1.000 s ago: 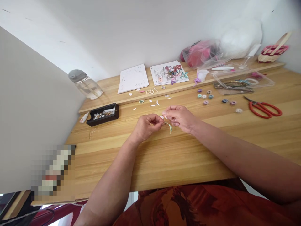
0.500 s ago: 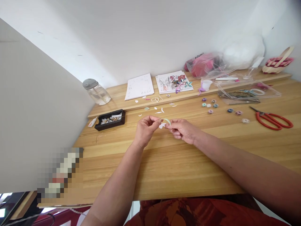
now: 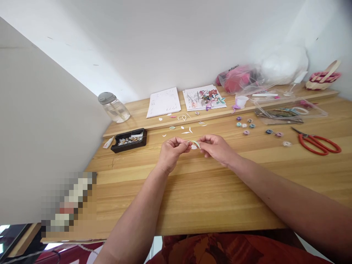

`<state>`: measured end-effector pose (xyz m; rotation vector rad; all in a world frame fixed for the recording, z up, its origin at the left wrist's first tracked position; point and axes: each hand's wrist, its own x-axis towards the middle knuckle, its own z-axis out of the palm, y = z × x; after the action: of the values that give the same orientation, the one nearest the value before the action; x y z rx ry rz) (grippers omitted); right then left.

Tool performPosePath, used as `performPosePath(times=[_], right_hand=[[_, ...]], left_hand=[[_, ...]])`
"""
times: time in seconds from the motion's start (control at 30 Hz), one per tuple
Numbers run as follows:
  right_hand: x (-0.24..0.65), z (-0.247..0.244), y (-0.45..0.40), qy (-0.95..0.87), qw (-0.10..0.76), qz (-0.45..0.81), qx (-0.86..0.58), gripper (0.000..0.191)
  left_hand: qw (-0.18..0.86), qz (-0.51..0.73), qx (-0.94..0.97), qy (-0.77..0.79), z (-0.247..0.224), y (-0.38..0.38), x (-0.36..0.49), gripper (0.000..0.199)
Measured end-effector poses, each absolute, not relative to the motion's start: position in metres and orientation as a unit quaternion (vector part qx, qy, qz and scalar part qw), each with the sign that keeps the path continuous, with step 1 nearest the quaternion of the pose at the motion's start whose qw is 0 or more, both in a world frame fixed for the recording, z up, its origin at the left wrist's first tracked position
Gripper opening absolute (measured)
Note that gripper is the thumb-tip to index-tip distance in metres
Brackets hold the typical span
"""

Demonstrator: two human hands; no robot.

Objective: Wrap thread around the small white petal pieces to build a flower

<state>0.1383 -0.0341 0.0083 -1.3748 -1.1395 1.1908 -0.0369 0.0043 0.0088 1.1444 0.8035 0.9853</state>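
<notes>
My left hand (image 3: 172,152) pinches one end of a slim, curved, pale green leaf-shaped piece (image 3: 196,143) between thumb and fingertips. At its other end, my right hand (image 3: 216,148) has thumb and forefinger closed on the tip. A white cut-out (image 3: 194,147) shows just below the green piece, between the hands; whether it is held or lies on the table I cannot tell. Beyond my fingers lie several small white petal-shaped cut-outs (image 3: 187,131) and a green-edged leaf piece (image 3: 172,128).
A black tray of beads (image 3: 129,141) and a lidded jar (image 3: 114,108) stand left. Several thread bobbins (image 3: 245,125), red-handled scissors (image 3: 319,143) and a clear plastic box (image 3: 291,110) are right. Paper sheets (image 3: 164,102) and a small basket (image 3: 323,80) rest on the back ledge.
My right hand has shifted slightly, its fingers changing their hold near the tip of the green piece. The left hand keeps its pinch, and the view has moved a little.
</notes>
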Motion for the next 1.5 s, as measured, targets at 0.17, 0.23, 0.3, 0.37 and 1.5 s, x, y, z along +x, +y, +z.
performPosePath(times=[0.17, 0.23, 0.3, 0.37, 1.5], right_hand=[[0.145, 0.016, -0.034, -0.556, 0.501, 0.413, -0.520, 0.028], [0.145, 0.015, -0.034, -0.572, 0.494, 0.404, -0.515, 0.026], [0.143, 0.012, -0.034, -0.577, 0.491, 0.393, -0.520, 0.024], [0.141, 0.008, -0.034, -0.582, 0.499, 0.379, -0.518, 0.023], [0.145, 0.013, -0.031, -0.526, 0.497, 0.455, -0.519, 0.032]], left_hand=[[0.634, 0.423, 0.524, 0.381, 0.008, 0.004, -0.037, 0.028], [0.642, 0.419, 0.518, 0.379, 0.007, 0.004, -0.037, 0.027], [0.666, 0.414, 0.498, 0.370, 0.006, 0.004, -0.036, 0.025], [0.693, 0.410, 0.470, 0.362, 0.006, 0.004, -0.035, 0.023], [0.703, 0.439, 0.389, 0.402, 0.006, 0.009, -0.037, 0.024]])
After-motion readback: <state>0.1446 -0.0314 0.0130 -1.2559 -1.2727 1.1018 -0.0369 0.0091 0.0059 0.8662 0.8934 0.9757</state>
